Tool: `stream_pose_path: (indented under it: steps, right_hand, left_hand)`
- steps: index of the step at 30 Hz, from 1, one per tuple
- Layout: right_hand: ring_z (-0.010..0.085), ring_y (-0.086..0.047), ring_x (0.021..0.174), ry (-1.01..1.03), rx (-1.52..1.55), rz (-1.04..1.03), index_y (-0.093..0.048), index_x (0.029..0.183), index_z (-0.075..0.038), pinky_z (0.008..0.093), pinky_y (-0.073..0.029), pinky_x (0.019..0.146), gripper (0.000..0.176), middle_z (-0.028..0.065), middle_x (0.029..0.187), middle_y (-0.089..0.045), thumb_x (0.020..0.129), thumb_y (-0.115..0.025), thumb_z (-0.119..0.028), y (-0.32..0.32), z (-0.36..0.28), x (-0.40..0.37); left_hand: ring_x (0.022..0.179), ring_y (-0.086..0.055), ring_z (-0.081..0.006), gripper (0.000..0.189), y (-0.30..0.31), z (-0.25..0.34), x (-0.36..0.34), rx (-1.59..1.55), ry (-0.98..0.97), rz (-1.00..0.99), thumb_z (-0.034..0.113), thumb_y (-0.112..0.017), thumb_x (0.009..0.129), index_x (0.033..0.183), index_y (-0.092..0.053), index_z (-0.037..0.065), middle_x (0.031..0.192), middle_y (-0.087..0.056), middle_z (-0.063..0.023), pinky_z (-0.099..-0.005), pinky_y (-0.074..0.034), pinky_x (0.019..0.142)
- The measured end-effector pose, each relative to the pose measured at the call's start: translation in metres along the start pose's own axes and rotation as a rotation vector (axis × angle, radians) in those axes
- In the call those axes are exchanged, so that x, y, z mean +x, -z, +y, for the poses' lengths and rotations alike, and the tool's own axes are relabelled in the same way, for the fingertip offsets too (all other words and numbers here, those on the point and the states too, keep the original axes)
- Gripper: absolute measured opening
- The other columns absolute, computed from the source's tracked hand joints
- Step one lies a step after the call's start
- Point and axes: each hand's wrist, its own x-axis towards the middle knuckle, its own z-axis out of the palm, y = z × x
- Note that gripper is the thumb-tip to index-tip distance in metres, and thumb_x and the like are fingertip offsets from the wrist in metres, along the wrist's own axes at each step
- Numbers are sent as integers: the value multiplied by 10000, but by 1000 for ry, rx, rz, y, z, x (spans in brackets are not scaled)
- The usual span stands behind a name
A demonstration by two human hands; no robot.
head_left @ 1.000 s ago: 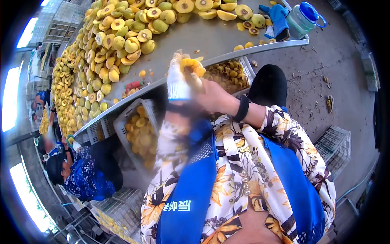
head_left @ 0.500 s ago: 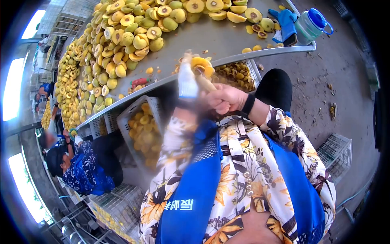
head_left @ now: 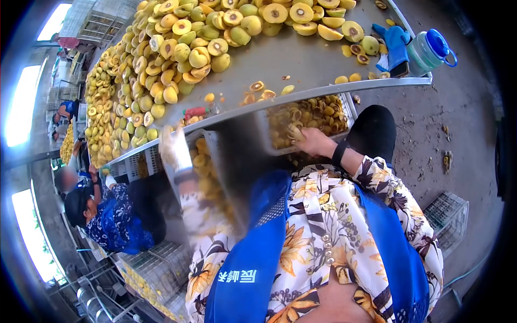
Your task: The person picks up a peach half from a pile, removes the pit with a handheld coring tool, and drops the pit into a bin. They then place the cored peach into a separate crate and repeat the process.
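My left hand, in a white glove, is smeared by motion at the table's edge, over the left side of a crate of yellow fruit halves. My right hand is bare, with a dark band at the wrist. Its fingers are closed on a tan stick-like tool, whose working end I cannot make out. That hand is over a white crate of scooped-out fruit centres. A large heap of halved yellow peaches covers much of the metal table ahead.
A red-handled tool lies near the table's rim. Blue gloves and a blue-lidded bottle stand at the right corner. A co-worker sits at left. Stacked crates and another crate are on the floor.
My hands have parted from the fruit half they worked on together. The left has swung left and down to the fruit crate; the right has moved right, over the crate of centres.
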Motion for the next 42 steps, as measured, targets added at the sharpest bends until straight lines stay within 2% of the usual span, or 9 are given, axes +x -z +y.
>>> stream_pose_path:
  steps: [3, 10, 14, 18, 26, 33, 35, 38, 42]
  right_hand:
    - [370, -622, 669, 75, -112, 15, -454, 1094, -62, 457, -488, 593, 263, 211, 739, -618, 841, -453, -136, 3, -18, -3]
    - [322, -638, 762, -72, 13, 129, -601, 989, -18, 400, -498, 691, 253, 212, 845, -640, 818, -587, -205, 17, -12, -32]
    - [322, -640, 807, -97, 102, 209, -608, 1017, -45, 384, -501, 741, 289, 204, 887, -648, 810, -617, -247, 46, -40, -52]
    - [238, -613, 677, -55, 310, 473, -582, 973, -28, 346, -486, 614, 283, 139, 783, -628, 818, -628, -260, 50, -34, -19]
    - [76, -393, 402, 69, 1150, 217, -487, 999, -76, 203, -311, 369, 261, 16, 630, -513, 929, -510, -327, 53, -65, 39]
    - [124, -425, 432, 145, 836, 158, -519, 919, -68, 273, -374, 402, 150, -13, 540, -407, 908, -525, -218, 52, -70, 31]
    - [189, -479, 428, 232, 214, 502, -516, 919, -43, 330, -402, 416, 143, 29, 533, -445, 878, -538, -179, 42, -67, 42]
    - [394, -601, 640, 190, -114, 507, -475, 908, 23, 449, -461, 585, 227, 252, 693, -585, 831, -554, -175, 45, -62, 28]
    - [428, -561, 646, 165, -172, 433, -441, 857, 19, 464, -442, 582, 204, 248, 665, -564, 829, -565, -140, 28, -56, 8]
  left_hand:
    - [879, -585, -287, 290, -31, 72, 65, -11, -462, 311, 328, -613, 783, 987, -625, 123, 938, -622, -90, -387, -467, 798]
    - [1148, -440, -317, 710, -100, 200, 126, 673, -601, -177, 526, -552, 806, 1406, -303, 239, 1238, -467, -168, -545, -359, 907]
    - [931, -598, -322, 513, -142, 187, 142, 430, -591, -14, 437, -569, 834, 1239, -507, 129, 946, -642, -144, -520, -409, 868]
    - [909, -621, -353, 466, -47, 206, 88, -346, -329, -266, 409, -593, 839, 1169, -544, 83, 1015, -636, -194, -400, -498, 775]
    - [856, -639, -302, 328, 11, 205, -44, -628, -935, 75, 110, -624, 809, 1128, -571, 58, 1046, -615, -150, -342, -530, 732]
    - [1018, -559, -251, 552, 26, 197, -50, -1859, 842, -1206, 557, -450, 895, 1172, -513, 84, 1114, -571, -91, -450, -489, 842]
    - [951, -572, -237, 477, -16, 194, -64, -1926, 782, -1113, 533, -467, 896, 1100, -544, 109, 1020, -591, -66, -427, -499, 810]
    - [885, -587, -223, 381, 6, 206, -66, -1902, 771, -963, 463, -458, 920, 1050, -550, 117, 961, -602, -54, -398, -498, 799]
    - [833, -586, -219, 284, 15, 212, -61, -2062, 853, -909, 368, -452, 942, 1021, -545, 111, 940, -603, -61, -375, -489, 786]
